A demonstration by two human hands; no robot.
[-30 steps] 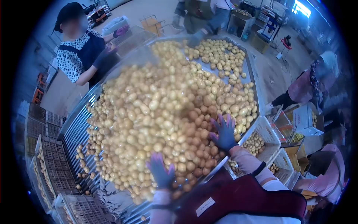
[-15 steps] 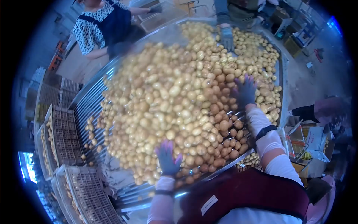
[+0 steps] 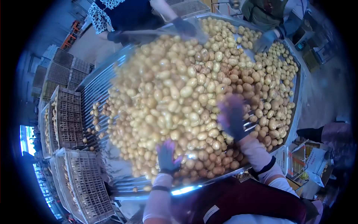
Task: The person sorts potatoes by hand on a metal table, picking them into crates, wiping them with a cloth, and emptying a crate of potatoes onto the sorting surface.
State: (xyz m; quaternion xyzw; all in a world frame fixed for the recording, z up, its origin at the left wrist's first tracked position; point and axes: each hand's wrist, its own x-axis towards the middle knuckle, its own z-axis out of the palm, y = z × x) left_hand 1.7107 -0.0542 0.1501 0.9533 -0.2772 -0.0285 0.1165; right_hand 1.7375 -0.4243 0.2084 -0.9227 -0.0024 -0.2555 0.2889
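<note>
A large heap of round, tan, potato-like produce (image 3: 175, 89) covers a metal table with rollers (image 3: 99, 91). My left hand (image 3: 168, 156), in a grey glove with purple fingertips, rests on the near side of the heap with its fingers spread. To the right, my right hand (image 3: 233, 115) in a matching glove lies over the heap, fingers apart and blurred by motion. Neither hand is closed round a piece. Bare rollers show just right of my right hand.
Across the table, one co-worker's gloved hand (image 3: 184, 28) is at the heap's far edge; another's (image 3: 265, 41) touches produce at the far right. Plastic crates (image 3: 87, 183) stand at the left. A metal rim (image 3: 298, 93) borders the right side. Boxes (image 3: 315, 164) stand at the lower right.
My right hand has moved left and slightly down across the heap. The far co-worker's hand now reaches over the heap's edge. The view has shifted, and my left hand stays in nearly the same place.
</note>
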